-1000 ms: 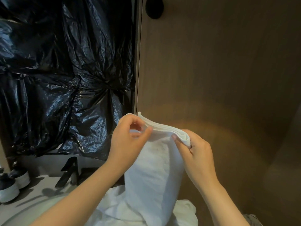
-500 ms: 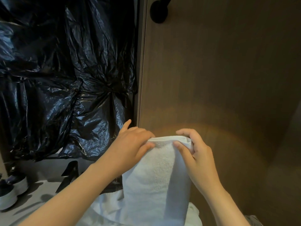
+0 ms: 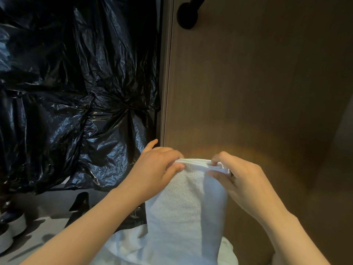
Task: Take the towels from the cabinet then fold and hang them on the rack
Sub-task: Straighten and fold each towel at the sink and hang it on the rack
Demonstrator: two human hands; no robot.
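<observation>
A white folded towel (image 3: pixel 187 203) hangs down in front of me, held up by its top edge. My left hand (image 3: pixel 154 173) pinches the top left corner, thumb in front and fingers behind. My right hand (image 3: pixel 238 180) pinches the layered top right corner between thumb and fingers. More white towel cloth (image 3: pixel 133 247) lies bunched below, near my body. A black round mount of the rack (image 3: pixel 188 14) sticks out of the wooden wall at the top; its bar is cut off by the frame edge.
A brown wooden panel (image 3: pixel 257 92) fills the right side behind the towel. Crumpled black plastic sheeting (image 3: pixel 66 92) covers the left. Below it a grey counter (image 3: pixel 47 203) carries a black faucet (image 3: pixel 80 205) and dark bottles with white bases (image 3: pixel 11 220).
The towel's top edge went from tilted to level, facing me flat. My right fingers now pinch the layered corner more tightly. The view tilted slightly, showing more of the black mount.
</observation>
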